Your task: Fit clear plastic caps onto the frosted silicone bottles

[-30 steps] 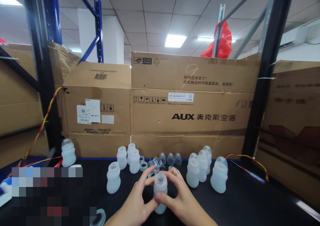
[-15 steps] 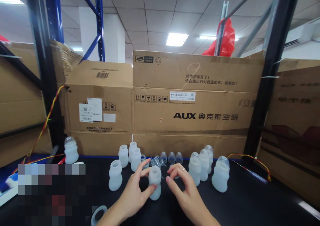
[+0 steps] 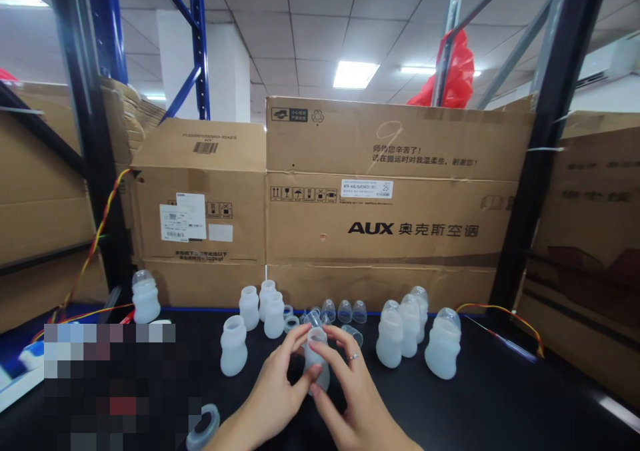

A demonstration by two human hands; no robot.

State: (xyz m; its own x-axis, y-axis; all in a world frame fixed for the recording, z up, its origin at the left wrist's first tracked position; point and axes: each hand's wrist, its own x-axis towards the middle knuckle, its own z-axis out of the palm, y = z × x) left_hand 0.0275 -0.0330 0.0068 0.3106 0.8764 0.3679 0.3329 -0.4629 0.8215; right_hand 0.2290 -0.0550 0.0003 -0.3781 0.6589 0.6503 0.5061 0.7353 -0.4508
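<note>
Two hands grasp an open-topped, waisted bottle of frosted white plastic (image 3: 324,376), upright near the middle of the black desk (image 3: 450,414).
The left hand (image 3: 277,384) and right hand (image 3: 357,391) pinch it from either side; clear plastic domed caps (image 3: 345,312) sit toward twelve o'clock, capped frosted bottles (image 3: 409,330) toward two, a translucent plastic ring (image 3: 215,418) toward eight, uncapped frosted bottles (image 3: 273,318) toward ten.

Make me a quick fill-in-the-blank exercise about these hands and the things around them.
Between the left hand and the right hand, the number of bottles is ____.
The ring is on a finger of the ____ hand.
Standing to the right of the right hand, the capped bottles number ____.
The largest Latin letters on the cardboard read ____.

Missing words: one; right; four; AUX.
</note>
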